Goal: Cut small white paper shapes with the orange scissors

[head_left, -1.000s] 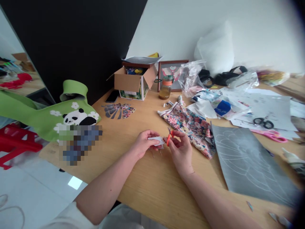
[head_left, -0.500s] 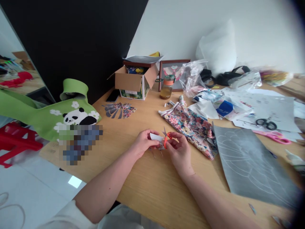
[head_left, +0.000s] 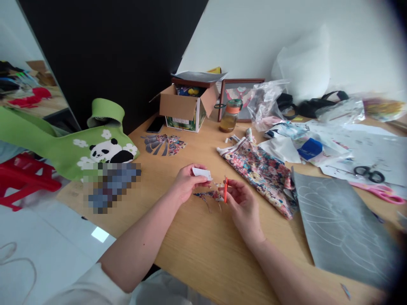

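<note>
over the wood desk [head_left: 181, 241], head view: l. hand [head_left: 187, 183] pinching white piece [head_left: 201, 173], r. hand [head_left: 245, 204] gripping orange scissors [head_left: 226, 190].
piece is just l. of scissors, near floral scraps [head_left: 208, 195]; poss. risk: loose pinch or blade slip could nick l. fingertips or mis-snip piece. floral cloth [head_left: 257, 173] + grey sheet [head_left: 340, 224] to r., open carton [head_left: 179, 106] at back, pale wall [head_left: 248, 38] behind, tiled floor [head_left: 70, 241] w/ red stool [head_left: 25, 180] far l.
</note>
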`<act>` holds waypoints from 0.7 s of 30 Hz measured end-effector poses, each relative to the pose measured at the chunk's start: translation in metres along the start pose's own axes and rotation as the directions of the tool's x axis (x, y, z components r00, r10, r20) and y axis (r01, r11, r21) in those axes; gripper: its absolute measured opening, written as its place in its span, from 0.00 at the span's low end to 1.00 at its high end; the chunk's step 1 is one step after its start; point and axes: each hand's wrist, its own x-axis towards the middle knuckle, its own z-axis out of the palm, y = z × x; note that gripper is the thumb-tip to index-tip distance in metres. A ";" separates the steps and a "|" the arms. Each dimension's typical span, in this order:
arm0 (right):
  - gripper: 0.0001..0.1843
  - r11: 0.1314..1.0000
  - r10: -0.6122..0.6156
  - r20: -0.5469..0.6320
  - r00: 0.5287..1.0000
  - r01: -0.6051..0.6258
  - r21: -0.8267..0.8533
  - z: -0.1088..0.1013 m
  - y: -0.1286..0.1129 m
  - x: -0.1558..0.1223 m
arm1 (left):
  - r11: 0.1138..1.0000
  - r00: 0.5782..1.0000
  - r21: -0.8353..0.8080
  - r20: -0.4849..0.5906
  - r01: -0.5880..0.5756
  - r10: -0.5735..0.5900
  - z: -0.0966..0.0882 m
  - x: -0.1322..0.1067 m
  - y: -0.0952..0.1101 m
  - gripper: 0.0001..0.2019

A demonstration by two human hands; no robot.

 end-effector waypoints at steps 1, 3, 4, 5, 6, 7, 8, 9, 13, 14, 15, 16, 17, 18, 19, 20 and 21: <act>0.23 1.000 0.006 0.009 1.000 -0.006 -0.001 0.000 0.000 -0.001 | 1.000 1.000 0.000 0.002 -0.006 0.006 -0.001 0.000 0.001 0.18; 0.23 1.000 0.012 0.020 1.000 -0.011 -0.008 0.001 0.000 -0.002 | 1.000 1.000 -0.002 0.001 -0.019 0.019 -0.001 0.000 0.002 0.18; 0.23 1.000 0.012 0.021 1.000 -0.012 -0.014 0.001 0.000 -0.002 | 1.000 1.000 -0.006 0.000 -0.024 0.024 -0.002 0.000 0.003 0.18; 0.23 1.000 0.014 0.020 1.000 -0.013 -0.025 0.001 0.000 -0.003 | 1.000 1.000 -0.012 0.000 -0.029 0.029 -0.002 0.000 0.004 0.18; 0.24 0.999 0.017 0.021 1.000 -0.016 -0.037 0.001 0.001 -0.003 | 0.999 0.999 -0.018 0.001 -0.032 0.032 -0.002 0.000 0.004 0.18; 0.24 0.999 0.021 0.023 1.000 -0.020 -0.047 0.001 0.001 -0.002 | 0.999 0.999 -0.024 0.003 -0.034 0.034 -0.002 0.000 0.004 0.18; 0.24 0.998 0.026 0.025 0.999 -0.024 -0.054 0.001 0.002 -0.002 | 0.999 0.999 -0.028 0.006 -0.036 0.036 -0.002 0.000 0.005 0.18; 0.24 0.998 0.029 0.030 0.999 -0.027 -0.057 0.000 0.002 -0.002 | 0.999 0.999 -0.031 0.009 -0.036 0.037 -0.003 0.001 0.005 0.18; 0.21 0.996 0.000 0.071 0.998 0.006 -0.091 -0.001 0.004 -0.004 | 0.998 1.000 -0.057 -0.001 -0.022 0.022 -0.003 0.002 0.004 0.18; 0.19 0.993 -0.022 0.103 0.994 0.034 -0.114 -0.001 0.004 -0.006 | 0.997 1.000 -0.075 -0.012 -0.015 0.014 -0.003 0.002 0.003 0.18; 0.17 0.987 -0.049 0.145 0.988 0.070 -0.142 -0.001 0.004 -0.008 | 0.995 1.000 -0.098 -0.026 -0.006 0.004 -0.002 0.002 0.002 0.18; 0.15 0.979 -0.079 0.195 0.978 0.113 -0.172 -0.001 0.003 -0.010 | 0.992 0.999 -0.125 -0.038 0.006 -0.011 -0.001 0.002 0.001 0.19; 0.13 0.966 -0.109 0.247 0.963 0.161 -0.204 -0.001 0.001 -0.013 | 0.988 0.998 -0.154 -0.048 0.020 -0.028 0.000 0.002 -0.001 0.19; 0.12 0.949 -0.139 0.295 0.945 0.212 -0.234 -0.001 0.000 -0.015 | 0.982 0.997 -0.183 -0.056 0.037 -0.048 0.002 0.001 -0.003 0.19; 0.12 0.929 -0.167 0.335 0.927 0.262 -0.262 -0.001 -0.001 -0.017 | 0.976 0.996 -0.211 -0.058 0.060 -0.074 0.005 0.000 -0.005 0.19; 0.12 0.907 -0.192 0.371 0.909 0.308 -0.287 -0.001 -0.003 -0.019 | 0.968 0.993 -0.237 -0.056 0.084 -0.100 0.008 -0.001 -0.007 0.19; 0.13 0.886 -0.215 0.399 0.891 0.350 -0.304 -0.001 -0.003 -0.021 | 0.959 0.990 -0.260 -0.048 0.113 -0.130 0.011 -0.003 -0.010 0.19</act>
